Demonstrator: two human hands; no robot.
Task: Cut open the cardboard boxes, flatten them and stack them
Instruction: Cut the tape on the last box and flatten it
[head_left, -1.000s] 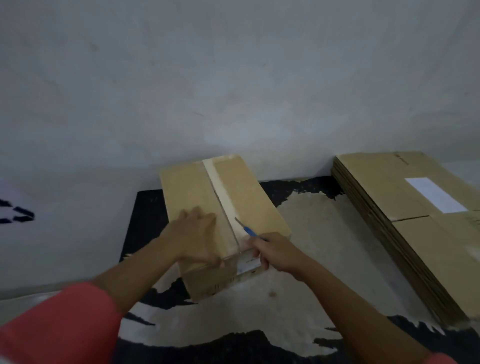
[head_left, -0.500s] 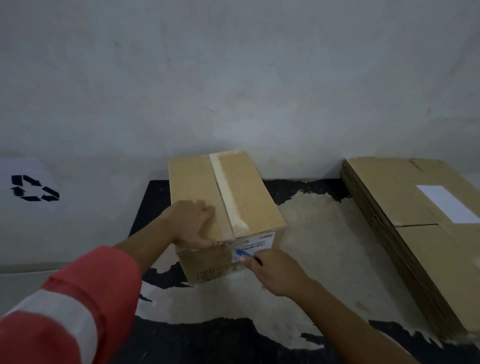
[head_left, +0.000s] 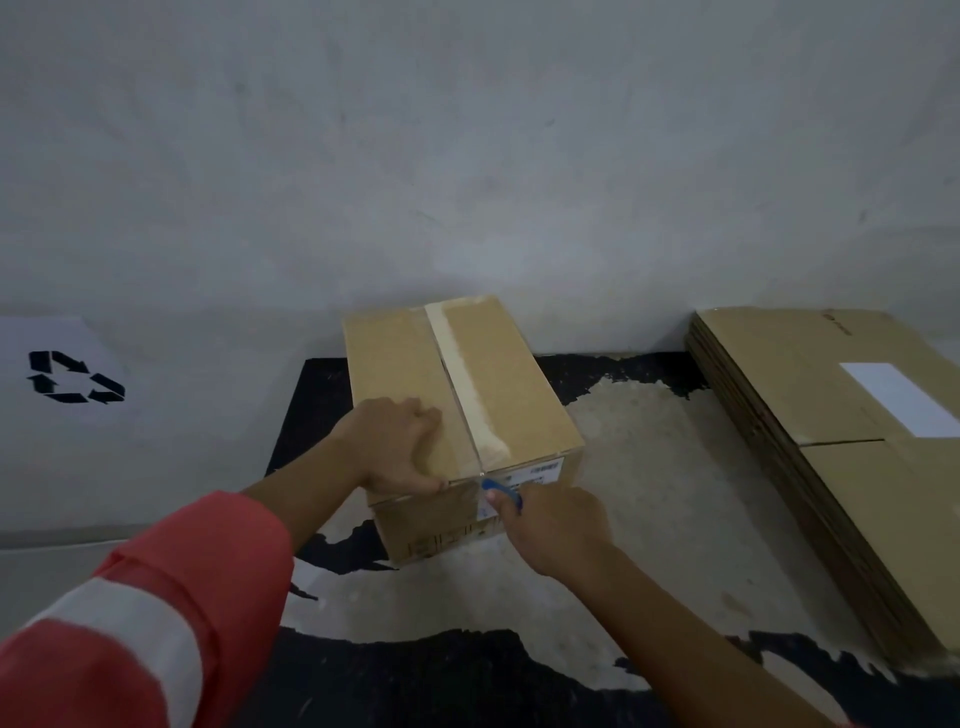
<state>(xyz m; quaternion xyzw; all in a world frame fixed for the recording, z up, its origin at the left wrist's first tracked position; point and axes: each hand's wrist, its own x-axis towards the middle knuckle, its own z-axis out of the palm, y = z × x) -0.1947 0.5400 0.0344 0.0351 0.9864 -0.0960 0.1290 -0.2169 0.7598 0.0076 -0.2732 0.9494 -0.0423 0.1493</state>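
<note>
A closed brown cardboard box (head_left: 519, 395) stands on a worn black mat (head_left: 649, 493) in front of the wall, a strip of pale tape (head_left: 465, 384) running down its top seam. My left hand (head_left: 395, 447) lies on the near left of the box top, fingers curled at the seam and thumb over the front edge. My right hand (head_left: 550, 525) grips a blue-handled cutter (head_left: 501, 491) at the top of the box's front face, just below the near end of the tape. The blade itself is too small to make out.
A stack of flattened cardboard boxes (head_left: 852, 467) lies at the right, one bearing a white label (head_left: 901, 397). A white surface with a black recycling symbol (head_left: 75, 376) sits at the left. A pale wall rises behind the box.
My right hand has drawn the cutter toward me along the tape, off the box top and down to the front edge. My left hand has slid a little toward the near edge.
</note>
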